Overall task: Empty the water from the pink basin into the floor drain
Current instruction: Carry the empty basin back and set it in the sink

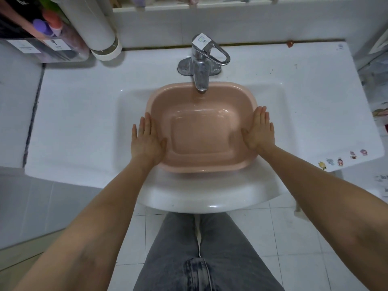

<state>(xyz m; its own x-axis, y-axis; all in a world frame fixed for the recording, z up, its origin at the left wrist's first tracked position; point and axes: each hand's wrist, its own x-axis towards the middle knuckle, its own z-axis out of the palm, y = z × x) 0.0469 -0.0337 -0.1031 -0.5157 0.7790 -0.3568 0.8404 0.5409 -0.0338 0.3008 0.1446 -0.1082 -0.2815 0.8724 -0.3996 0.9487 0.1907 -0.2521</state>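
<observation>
A pink basin holding shallow clear water sits in the white sink, right under the tap. My left hand lies flat on the basin's left rim, fingers straight and together, thumb over the inner edge. My right hand lies flat on the right rim the same way, thumb pointing inward. Neither hand is curled around the rim. No floor drain is in view.
A chrome tap with a loop handle overhangs the basin's far edge. Bottles and a white roll stand at the back left. White countertop spreads to both sides. Tiled floor and my legs in grey jeans show below.
</observation>
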